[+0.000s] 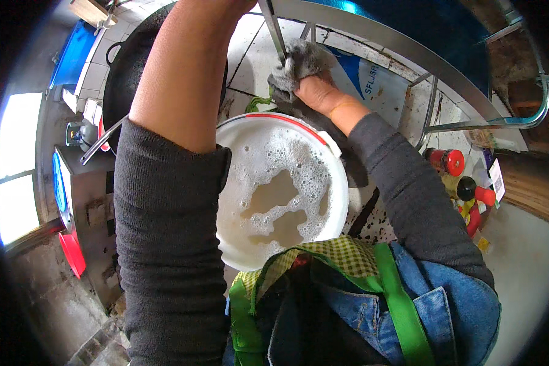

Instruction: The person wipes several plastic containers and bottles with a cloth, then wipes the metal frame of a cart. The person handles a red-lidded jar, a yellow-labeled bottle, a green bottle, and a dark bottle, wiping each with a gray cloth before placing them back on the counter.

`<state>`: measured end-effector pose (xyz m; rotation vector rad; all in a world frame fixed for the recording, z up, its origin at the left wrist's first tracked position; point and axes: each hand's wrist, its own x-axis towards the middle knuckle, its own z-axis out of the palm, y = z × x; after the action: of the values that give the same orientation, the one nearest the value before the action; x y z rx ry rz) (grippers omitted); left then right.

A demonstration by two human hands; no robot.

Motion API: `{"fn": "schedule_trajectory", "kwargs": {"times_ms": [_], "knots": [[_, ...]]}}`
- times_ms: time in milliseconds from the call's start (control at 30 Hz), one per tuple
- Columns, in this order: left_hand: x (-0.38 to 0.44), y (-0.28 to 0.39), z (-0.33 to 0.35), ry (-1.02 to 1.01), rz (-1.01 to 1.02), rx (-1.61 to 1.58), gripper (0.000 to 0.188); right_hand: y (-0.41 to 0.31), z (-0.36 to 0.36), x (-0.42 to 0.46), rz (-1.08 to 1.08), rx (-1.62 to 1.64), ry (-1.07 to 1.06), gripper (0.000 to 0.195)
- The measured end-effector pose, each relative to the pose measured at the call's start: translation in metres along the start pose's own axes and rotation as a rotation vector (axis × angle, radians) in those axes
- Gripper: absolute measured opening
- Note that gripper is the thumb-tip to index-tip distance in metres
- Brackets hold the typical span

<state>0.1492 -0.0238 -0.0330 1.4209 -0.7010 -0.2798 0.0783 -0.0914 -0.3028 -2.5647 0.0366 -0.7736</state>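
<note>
My right hand (320, 94) is closed on a wet grey cloth (309, 57), pressed around the lower part of a metal leg (272, 27) of a metal frame. My left forearm reaches up past the top edge of the picture, so the left hand is out of view. Below the cloth stands a round white tub (344, 196) with a red strip on its rim. It holds cloudy water with soap foam (297, 155). Green leaves (258, 104) lie between the tub and the cloth.
A large black wok (123, 87) is at the left, partly behind my forearm. The metal frame (393, 41) curves over the upper right. Bottles and a red-lidded jar (453, 162) stand at the right. A flat printed sheet (379, 87) lies on stained white tiles.
</note>
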Motion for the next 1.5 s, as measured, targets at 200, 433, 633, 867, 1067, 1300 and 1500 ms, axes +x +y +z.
{"fn": "schedule_trajectory", "kwargs": {"times_ms": [200, 433, 633, 867, 1067, 1300, 1500], "knots": [[-0.007, 0.02, -0.008, 0.065, 0.004, 0.005, 0.025, 0.005, -0.041, 0.024, -0.046, 0.273, -0.172, 0.044], [-0.011, 0.015, -0.009, 0.055, 0.011, 0.04, 0.024, 0.046, -0.007, 0.065, -0.197, 0.037, -0.021, 0.034], [0.002, 0.011, 0.0, 0.086, -0.129, -0.001, 0.022, -0.002, -0.025, -0.006, 0.126, 0.396, -0.102, 0.036], [-0.007, 0.006, -0.007, 0.127, 0.011, 0.065, 0.026, -0.012, -0.039, -0.048, 0.295, -0.128, -1.078, 0.039], [-0.015, 0.004, 0.009, 0.113, 0.149, 0.438, 0.021, 0.027, 0.012, -0.037, 0.1, -0.273, -0.487, 0.042], [-0.006, 0.01, 0.003, 0.151, -0.064, 0.072, 0.027, 0.035, 0.008, -0.04, 0.436, -0.339, -0.63, 0.041], [0.001, 0.012, 0.0, 0.173, -0.15, 0.04, 0.028, 0.069, -0.029, -0.087, 0.83, -0.398, -0.358, 0.042]]}}
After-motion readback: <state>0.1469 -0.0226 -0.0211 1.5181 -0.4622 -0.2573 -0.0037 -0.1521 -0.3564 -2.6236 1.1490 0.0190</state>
